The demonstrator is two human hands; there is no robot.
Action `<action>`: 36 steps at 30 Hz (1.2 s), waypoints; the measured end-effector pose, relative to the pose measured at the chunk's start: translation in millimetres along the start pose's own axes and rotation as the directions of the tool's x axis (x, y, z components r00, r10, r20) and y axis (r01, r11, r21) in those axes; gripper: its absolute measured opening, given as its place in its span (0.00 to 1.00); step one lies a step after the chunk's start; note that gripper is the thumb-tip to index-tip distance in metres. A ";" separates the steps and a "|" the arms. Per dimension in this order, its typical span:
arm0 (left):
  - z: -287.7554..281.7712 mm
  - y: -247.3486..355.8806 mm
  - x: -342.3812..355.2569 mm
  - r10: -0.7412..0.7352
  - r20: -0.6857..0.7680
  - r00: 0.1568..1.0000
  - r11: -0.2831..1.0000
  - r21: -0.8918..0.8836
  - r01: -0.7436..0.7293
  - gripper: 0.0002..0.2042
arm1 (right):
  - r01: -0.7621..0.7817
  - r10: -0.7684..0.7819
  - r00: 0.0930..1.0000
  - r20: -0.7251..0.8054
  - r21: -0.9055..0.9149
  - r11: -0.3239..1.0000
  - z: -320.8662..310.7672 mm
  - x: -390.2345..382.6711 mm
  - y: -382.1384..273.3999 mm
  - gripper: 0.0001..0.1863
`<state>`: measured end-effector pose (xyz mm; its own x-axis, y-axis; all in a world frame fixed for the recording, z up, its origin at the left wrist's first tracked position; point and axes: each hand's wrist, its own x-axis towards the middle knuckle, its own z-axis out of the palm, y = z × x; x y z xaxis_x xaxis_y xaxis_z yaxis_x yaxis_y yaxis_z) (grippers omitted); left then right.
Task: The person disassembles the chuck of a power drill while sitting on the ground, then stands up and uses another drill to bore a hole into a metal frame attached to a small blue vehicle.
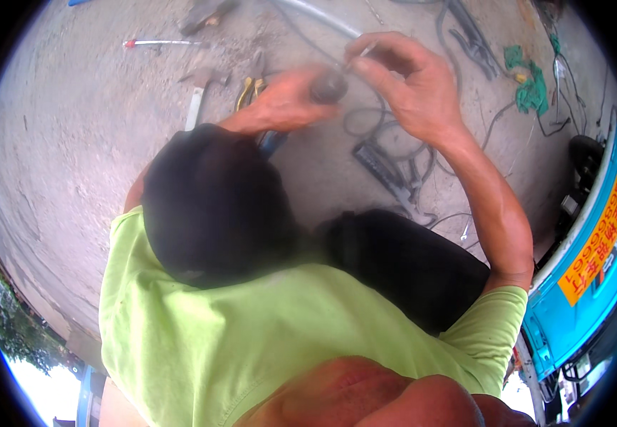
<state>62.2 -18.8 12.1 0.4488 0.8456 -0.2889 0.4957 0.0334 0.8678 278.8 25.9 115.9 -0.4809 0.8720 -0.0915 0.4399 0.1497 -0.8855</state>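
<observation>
Gripping hand: your left hand (283, 98) is curling around a dark round-ended thing (328, 87), fingers mostly closed on it; blur is hiding what kind it is.
Round end: it is facing up toward you, between your hands, beyond your black-clad knees (216, 206).
Pinching hand: your right hand (422, 92) is bringing thumb and forefinger nearly together on a small shiny piece (367, 50).
Pipe: a pale pipe (320, 16) is stretching away beyond your right fingertips.
Tools: yellow-handled pliers (244, 94) and a hammer (194, 108) are lying left of your left hand, a red-ended rod (162, 43) farther out.
Right side: dark cables (442, 32) are looping over the ground (308, 178), a green cloth (533, 91) is lying crumpled, and a blue vehicle (547, 334) is standing nearest the edge.
</observation>
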 end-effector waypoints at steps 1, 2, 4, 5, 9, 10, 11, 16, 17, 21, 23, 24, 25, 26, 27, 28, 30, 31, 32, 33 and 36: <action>-0.5 3.1 -0.5 0.004 0.001 1.000 1.000 -0.003 -0.004 0.29 | 0.024 -0.024 1.000 0.013 -0.029 0.999 1.3 0.7 0.6 0.14; -0.5 4.7 -1.1 0.007 0.003 1.000 1.000 -0.007 -0.007 0.31 | 0.041 -0.039 0.999 0.025 -0.053 0.998 2.0 0.4 1.2 0.14; 0.2 2.9 -1.9 -0.007 -0.028 1.000 1.000 -0.002 0.007 0.29 | 0.077 -0.072 0.996 0.054 -0.099 0.992 2.9 -0.1 2.5 0.14; 0.5 2.3 -2.7 -0.015 -0.044 0.999 1.000 0.001 0.015 0.28 | 0.071 -0.066 0.996 0.051 -0.083 0.994 3.5 -0.3 2.3 0.13; -3.8 11.1 -1.9 -0.031 -0.009 0.999 0.999 -0.003 0.031 0.31 | 0.121 -0.117 0.992 0.043 -0.102 0.987 4.9 -1.7 4.5 0.11; -3.0 11.1 -1.1 -0.026 -0.009 1.000 1.000 -0.002 0.026 0.30 | 0.152 -0.147 0.988 0.043 -0.128 0.980 4.9 -2.1 5.5 0.10; -2.5 10.8 -0.5 -0.020 -0.009 1.000 1.000 0.000 0.020 0.28 | 0.187 -0.183 0.982 0.042 -0.159 0.969 4.6 -3.0 5.9 0.10; 0.5 7.6 -1.0 -0.013 -0.049 0.999 1.000 0.014 0.014 0.27 | 0.218 -0.219 0.976 0.021 -0.214 0.952 8.3 -8.2 2.9 0.11; 0.3 8.7 -1.8 -0.017 -0.052 0.998 1.000 0.013 0.018 0.27 | 0.213 -0.213 0.977 0.019 -0.198 0.957 9.2 -9.2 4.7 0.11; 2.7 6.0 -0.8 0.018 -0.044 0.999 1.000 0.018 -0.018 0.27 | 0.166 -0.164 0.986 0.030 -0.109 0.980 10.1 -13.6 13.2 0.12; 1.6 5.6 -0.3 0.048 -0.040 0.998 0.999 0.013 -0.047 0.27 | 0.136 -0.133 0.990 0.042 -0.067 0.988 10.1 -14.7 12.5 0.12; 0.8 6.3 0.1 0.032 -0.031 0.999 0.999 -0.026 -0.033 0.27 | 0.122 -0.120 0.992 0.043 -0.059 0.991 11.2 -14.8 10.9 0.12; -0.4 8.4 -0.5 0.016 -0.022 1.000 0.998 -0.065 -0.017 0.28 | 0.109 -0.107 0.993 0.044 -0.050 0.993 11.8 -14.6 9.7 0.12; -1.6 10.7 -1.7 -0.001 -0.012 1.000 0.995 -0.104 -0.001 0.29 | 0.137 -0.134 0.990 0.047 -0.065 0.988 11.5 -13.5 9.6 0.12; -3.0 11.9 -2.2 -0.020 -0.004 1.000 0.994 -0.104 0.019 0.29 | 0.166 -0.163 0.986 0.047 -0.076 0.983 11.5 -11.4 11.8 0.13; -4.6 13.1 -3.0 -0.040 0.003 0.999 0.994 -0.105 0.040 0.28 | 0.196 -0.192 0.980 0.048 -0.086 0.977 11.5 -9.3 13.3 0.14; -6.9 14.2 -2.8 -0.070 0.021 0.997 0.991 -0.110 0.072 0.28 | 0.222 -0.215 0.974 0.067 -0.119 0.968 12.5 -6.3 15.1 0.14; -7.9 14.4 -1.5 -0.079 0.032 0.996 0.990 -0.116 0.082 0.27 | 0.232 -0.223 0.972 0.076 -0.141 0.963 12.7 -4.6 15.4 0.14; -9.5 15.3 0.5 -0.088 0.045 0.995 0.988 -0.122 0.093 0.27 | 0.195 -0.188 0.980 0.072 -0.121 0.973 12.7 -3.1 13.9 0.14; -13.4 19.1 4.0 -0.050 0.053 0.997 0.988 -0.141 0.057 0.26 | 0.165 -0.160 0.985 0.057 -0.094 0.982 12.4 -2.2 13.1 0.15; -28.3 33.3 17.1 0.056 0.085 0.995 0.982 -0.183 -0.040 0.25 | 0.192 -0.192 0.981 -0.032 -0.008 0.981 9.5 7.7 10.9 0.15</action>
<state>65.3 11.9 47.4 0.5378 0.7977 -0.2728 0.3330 0.0963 0.9380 272.7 29.8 101.2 -0.5321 0.8413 0.0947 0.3456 0.3180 -0.8829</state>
